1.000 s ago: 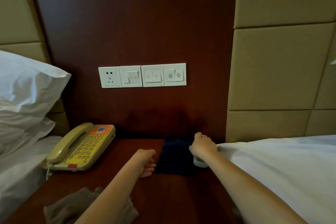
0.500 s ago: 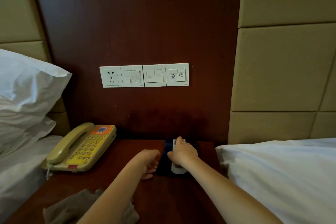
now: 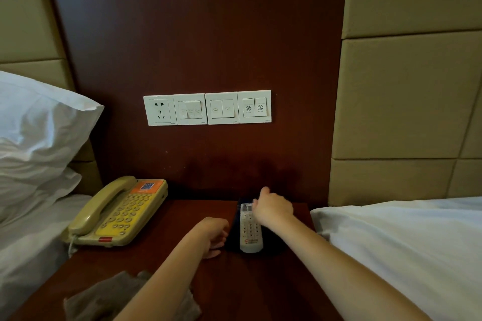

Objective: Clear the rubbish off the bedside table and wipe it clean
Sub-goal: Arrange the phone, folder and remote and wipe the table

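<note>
A white remote control (image 3: pixel 249 232) lies lengthwise on a dark blue tray (image 3: pixel 234 241) at the back of the dark red bedside table (image 3: pixel 169 263). My right hand (image 3: pixel 272 210) covers the remote's far end, fingers curled on it and one finger pointing up. My left hand (image 3: pixel 212 234) rests on the table with its fingers curled, against the tray's left edge. A grey-brown cloth (image 3: pixel 104 297) lies crumpled at the table's front left, partly under my left forearm.
A beige and yellow telephone (image 3: pixel 117 214) sits at the table's back left. White pillows (image 3: pixel 39 133) press in from the left and white bedding (image 3: pixel 404 242) from the right. A row of wall switches and a socket (image 3: pixel 207 108) is on the wood panel above.
My right hand brought the remote from the tray's right side onto the tray and laid it flat. The left hand stayed beside the tray.
</note>
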